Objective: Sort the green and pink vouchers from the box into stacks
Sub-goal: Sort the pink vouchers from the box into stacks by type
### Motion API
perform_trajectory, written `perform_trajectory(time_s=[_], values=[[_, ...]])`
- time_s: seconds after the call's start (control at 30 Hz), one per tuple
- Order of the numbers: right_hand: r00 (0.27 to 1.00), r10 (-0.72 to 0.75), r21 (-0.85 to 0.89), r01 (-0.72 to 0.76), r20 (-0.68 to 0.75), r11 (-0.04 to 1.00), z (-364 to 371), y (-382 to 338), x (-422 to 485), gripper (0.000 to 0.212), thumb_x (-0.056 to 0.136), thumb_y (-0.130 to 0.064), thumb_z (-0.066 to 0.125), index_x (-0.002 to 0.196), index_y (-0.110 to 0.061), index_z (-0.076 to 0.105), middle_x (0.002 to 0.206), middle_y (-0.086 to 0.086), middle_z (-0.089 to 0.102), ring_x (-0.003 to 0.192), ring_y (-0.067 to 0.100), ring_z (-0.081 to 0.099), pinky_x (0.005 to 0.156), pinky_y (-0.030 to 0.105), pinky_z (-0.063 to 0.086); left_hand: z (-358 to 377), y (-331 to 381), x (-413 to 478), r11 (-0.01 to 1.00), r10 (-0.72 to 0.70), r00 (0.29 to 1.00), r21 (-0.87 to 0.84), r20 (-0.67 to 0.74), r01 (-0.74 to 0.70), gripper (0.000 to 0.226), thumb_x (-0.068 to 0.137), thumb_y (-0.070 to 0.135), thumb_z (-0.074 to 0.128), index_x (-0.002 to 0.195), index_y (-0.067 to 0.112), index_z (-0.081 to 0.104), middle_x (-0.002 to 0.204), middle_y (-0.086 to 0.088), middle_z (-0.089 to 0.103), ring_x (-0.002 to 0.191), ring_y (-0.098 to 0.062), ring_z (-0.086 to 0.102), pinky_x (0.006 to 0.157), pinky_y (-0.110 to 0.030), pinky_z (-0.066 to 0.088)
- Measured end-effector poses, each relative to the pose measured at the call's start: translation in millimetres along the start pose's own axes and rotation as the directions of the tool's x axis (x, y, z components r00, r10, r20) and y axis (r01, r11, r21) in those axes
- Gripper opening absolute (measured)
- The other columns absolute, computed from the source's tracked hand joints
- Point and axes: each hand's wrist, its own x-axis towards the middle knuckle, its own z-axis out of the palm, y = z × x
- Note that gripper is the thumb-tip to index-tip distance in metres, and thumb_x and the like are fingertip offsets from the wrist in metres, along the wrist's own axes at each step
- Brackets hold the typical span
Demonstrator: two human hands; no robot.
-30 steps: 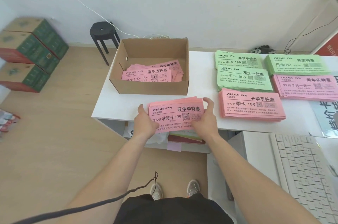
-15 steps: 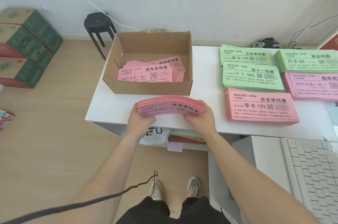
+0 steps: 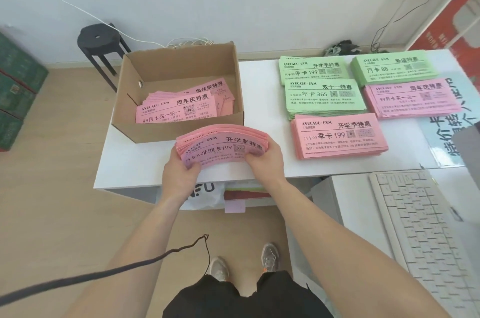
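Note:
I hold a thick bundle of pink vouchers (image 3: 220, 144) bowed upward just above the white table's front edge, my left hand (image 3: 180, 170) gripping its left end and my right hand (image 3: 265, 160) its right end. Behind it the open cardboard box (image 3: 179, 130) holds more loose pink vouchers (image 3: 181, 107). To the right lie sorted stacks: three green stacks (image 3: 314, 69) (image 3: 323, 96) (image 3: 394, 68) and two pink stacks (image 3: 339, 135) (image 3: 410, 98).
The white table (image 3: 130, 161) ends just left of the box. A white keyboard (image 3: 426, 226) sits on a lower desk at the right. A black stool (image 3: 100, 40) and green cartons (image 3: 15, 89) stand on the floor at left. A dark cable (image 3: 104, 271) crosses my left arm.
The pink bundle, first held flat facing me, was tipped onto its edge and bowed; now it faces up again, still bowed, a little to the right.

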Motion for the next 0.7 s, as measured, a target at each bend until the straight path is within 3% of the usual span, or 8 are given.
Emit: perform_trajectory(time_s=[0.07,0.13,0.27,0.4,0.5,0.7], values=[[1.000,-0.014,-0.005,0.014,-0.006,1.000,-17.4,-10.9,-4.4,0.044,0.079,0.004,0.066,0.107,-0.029,0.068,0.095,-0.015,0.075,0.090,-0.004,0.069,0.077,0.018,0.056,-4.3,17.2,-8.4,0.997,0.074,0.997,0.033,0.029,-0.074,0.048,0.088,0.006,0.063,0.132,0.019,0.050,0.101,0.014,0.063,0.081,0.002,0.057,0.065,-0.014,0.040],[0.999,-0.017,-0.010,0.016,-0.030,1.000,-40.9,-22.0,-10.7,0.042,0.079,0.003,0.070,0.107,-0.028,0.066,0.098,-0.013,0.075,0.091,-0.001,0.070,0.079,0.024,0.058,-3.8,37.8,-16.4,0.992,0.126,0.989,0.010,0.080,-0.127,0.050,0.086,0.006,0.064,0.131,0.024,0.050,0.100,0.015,0.065,0.087,-0.002,0.060,0.069,-0.016,0.041],[0.989,-0.021,-0.039,0.015,-0.146,0.999,-104.4,-39.7,-16.1,0.045,0.080,0.003,0.073,0.107,-0.029,0.059,0.102,-0.012,0.070,0.093,0.003,0.068,0.077,0.024,0.057,19.5,89.4,-23.0,0.979,0.202,0.949,-0.074,0.242,-0.189,0.048,0.085,0.004,0.066,0.125,0.025,0.052,0.106,0.015,0.065,0.095,-0.001,0.060,0.071,-0.013,0.042],[0.970,0.056,-0.121,-0.086,-0.238,0.989,-169.1,-42.2,-5.8,0.046,0.079,0.003,0.072,0.114,-0.021,0.055,0.102,-0.010,0.067,0.096,0.011,0.066,0.083,0.031,0.054,66.7,139.2,-20.1,0.984,0.176,0.904,-0.091,0.389,-0.153,0.040,0.085,0.006,0.067,0.120,0.019,0.052,0.113,0.004,0.065,0.101,-0.014,0.062,0.071,-0.018,0.043],[0.949,0.126,-0.219,-0.193,-0.288,0.956,-207.3,-37.0,9.6,0.049,0.077,0.000,0.072,0.120,-0.019,0.057,0.106,-0.005,0.069,0.100,0.019,0.066,0.090,0.038,0.054,106.0,160.6,-21.6,0.991,0.133,0.885,-0.057,0.447,-0.120,0.038,0.085,0.008,0.067,0.120,0.017,0.053,0.116,0.002,0.066,0.104,-0.018,0.061,0.078,-0.026,0.045],[0.945,0.208,-0.364,-0.292,-0.251,0.885,-249.1,-30.4,44.6,0.050,0.080,-0.003,0.076,0.120,-0.016,0.051,0.113,0.003,0.066,0.105,0.024,0.063,0.094,0.044,0.055,153.7,182.8,-26.6,0.991,0.102,0.869,0.024,0.484,-0.130,0.034,0.085,0.013,0.069,0.113,0.021,0.052,0.105,0.005,0.063,0.098,-0.017,0.059,0.081,-0.026,0.044]])
